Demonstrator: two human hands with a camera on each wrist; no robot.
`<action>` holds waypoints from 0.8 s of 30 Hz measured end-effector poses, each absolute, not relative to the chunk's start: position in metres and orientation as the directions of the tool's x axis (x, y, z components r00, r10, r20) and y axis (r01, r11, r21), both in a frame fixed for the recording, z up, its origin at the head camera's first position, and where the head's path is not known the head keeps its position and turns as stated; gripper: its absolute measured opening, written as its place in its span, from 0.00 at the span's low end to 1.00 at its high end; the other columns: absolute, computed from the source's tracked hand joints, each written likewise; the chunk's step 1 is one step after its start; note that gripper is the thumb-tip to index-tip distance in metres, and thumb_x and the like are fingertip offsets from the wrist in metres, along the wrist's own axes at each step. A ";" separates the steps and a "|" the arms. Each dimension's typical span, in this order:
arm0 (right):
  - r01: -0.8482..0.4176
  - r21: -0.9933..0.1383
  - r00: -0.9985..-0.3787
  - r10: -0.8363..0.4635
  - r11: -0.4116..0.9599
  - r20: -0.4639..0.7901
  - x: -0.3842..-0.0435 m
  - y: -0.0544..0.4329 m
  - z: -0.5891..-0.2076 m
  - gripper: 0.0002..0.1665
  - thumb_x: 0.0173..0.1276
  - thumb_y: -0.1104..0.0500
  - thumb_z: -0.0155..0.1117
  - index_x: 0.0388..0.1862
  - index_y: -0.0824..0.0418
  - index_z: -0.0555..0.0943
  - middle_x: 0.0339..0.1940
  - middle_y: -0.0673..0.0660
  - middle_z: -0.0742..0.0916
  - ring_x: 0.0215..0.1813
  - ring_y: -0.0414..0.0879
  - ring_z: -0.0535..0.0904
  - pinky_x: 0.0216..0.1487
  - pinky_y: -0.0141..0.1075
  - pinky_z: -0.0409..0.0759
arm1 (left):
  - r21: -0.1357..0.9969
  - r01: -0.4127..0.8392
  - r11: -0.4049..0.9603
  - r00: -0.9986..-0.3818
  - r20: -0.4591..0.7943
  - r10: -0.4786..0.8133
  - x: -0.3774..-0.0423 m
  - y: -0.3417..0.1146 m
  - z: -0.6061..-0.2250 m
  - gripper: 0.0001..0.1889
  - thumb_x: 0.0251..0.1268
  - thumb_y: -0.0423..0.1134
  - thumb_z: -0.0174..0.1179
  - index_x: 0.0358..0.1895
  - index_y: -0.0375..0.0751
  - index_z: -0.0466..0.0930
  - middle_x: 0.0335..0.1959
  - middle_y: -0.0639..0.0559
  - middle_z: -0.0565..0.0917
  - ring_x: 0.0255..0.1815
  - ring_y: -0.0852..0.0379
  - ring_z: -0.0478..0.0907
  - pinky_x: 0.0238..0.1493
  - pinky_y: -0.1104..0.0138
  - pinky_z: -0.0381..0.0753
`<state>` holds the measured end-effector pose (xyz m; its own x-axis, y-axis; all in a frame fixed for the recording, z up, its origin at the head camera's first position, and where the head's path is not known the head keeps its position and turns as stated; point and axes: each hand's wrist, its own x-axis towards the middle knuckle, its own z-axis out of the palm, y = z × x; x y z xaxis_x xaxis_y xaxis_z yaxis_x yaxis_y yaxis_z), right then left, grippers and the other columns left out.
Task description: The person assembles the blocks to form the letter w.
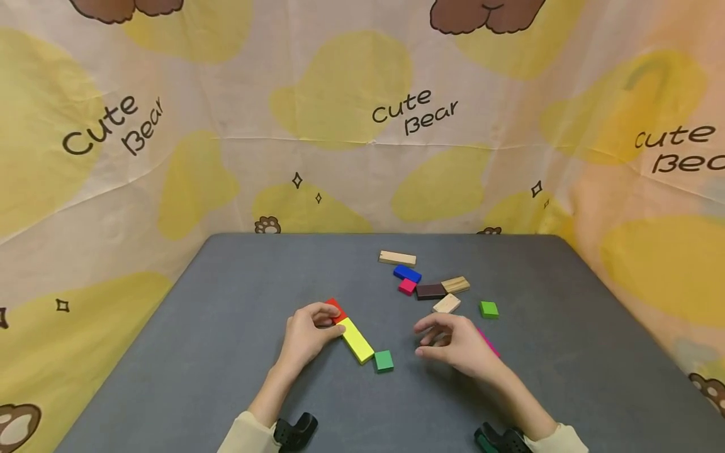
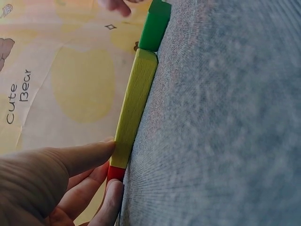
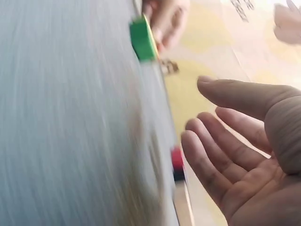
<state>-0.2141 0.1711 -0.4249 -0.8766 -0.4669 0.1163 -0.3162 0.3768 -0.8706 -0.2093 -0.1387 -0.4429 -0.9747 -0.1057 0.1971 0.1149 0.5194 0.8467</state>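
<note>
My left hand (image 1: 306, 331) grips the end of a short row of wooden blocks lying on the table. Its fingers curl at the red block (image 1: 337, 309), while the thumb touches the yellow block (image 1: 355, 341) close to where the two meet. At the yellow block's near end a small green block (image 1: 383, 362) sits at an angle, touching or almost touching its corner. My right hand (image 1: 455, 343) hovers to the right of that row with loosely bent fingers and holds nothing. Partly hidden behind it lies a pink block (image 1: 488, 343).
Further back on the grey table (image 1: 272, 270) lie a pale wooden block (image 1: 398, 258), a blue block (image 1: 407, 274), a crimson block (image 1: 406, 287), a dark brown block (image 1: 431, 292) and two tan blocks (image 1: 455, 284). A light green block (image 1: 489, 309) lies to their right.
</note>
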 end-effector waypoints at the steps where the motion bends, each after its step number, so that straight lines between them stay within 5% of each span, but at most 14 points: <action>1: -0.323 -0.863 -0.888 -0.440 0.388 0.135 -0.216 0.181 -0.424 0.22 0.56 0.59 0.79 0.49 0.62 0.84 0.44 0.57 0.86 0.42 0.50 0.83 0.42 0.39 0.83 | 0.848 0.113 0.518 -0.975 0.194 -0.106 -0.210 -0.138 -0.443 0.15 0.49 0.33 0.77 0.42 0.42 0.87 0.38 0.51 0.88 0.40 0.56 0.84 0.45 0.60 0.81; 6: -0.413 -0.812 -0.879 -0.414 0.412 0.237 -0.227 0.236 -0.422 0.23 0.55 0.59 0.79 0.50 0.61 0.84 0.46 0.58 0.86 0.48 0.54 0.82 0.49 0.45 0.82 | 0.850 0.105 0.516 -0.977 0.184 -0.105 -0.210 -0.137 -0.442 0.15 0.49 0.33 0.77 0.42 0.42 0.87 0.38 0.51 0.88 0.40 0.56 0.84 0.45 0.60 0.82; 12: -0.442 -0.816 -0.845 -0.479 0.374 0.238 -0.241 0.287 -0.428 0.27 0.57 0.61 0.78 0.56 0.62 0.81 0.54 0.60 0.84 0.57 0.54 0.78 0.53 0.38 0.80 | 0.845 0.097 0.526 -0.976 0.184 -0.116 -0.209 -0.139 -0.442 0.15 0.49 0.33 0.77 0.42 0.42 0.87 0.38 0.51 0.87 0.40 0.55 0.84 0.45 0.59 0.82; 24: -0.388 -0.850 -0.827 -0.542 0.356 0.150 -0.245 0.303 -0.434 0.32 0.57 0.62 0.78 0.60 0.66 0.78 0.55 0.65 0.82 0.48 0.57 0.80 0.44 0.39 0.83 | 0.845 0.104 0.524 -0.976 0.189 -0.112 -0.210 -0.136 -0.444 0.15 0.50 0.34 0.77 0.42 0.43 0.86 0.39 0.52 0.87 0.40 0.56 0.83 0.46 0.59 0.81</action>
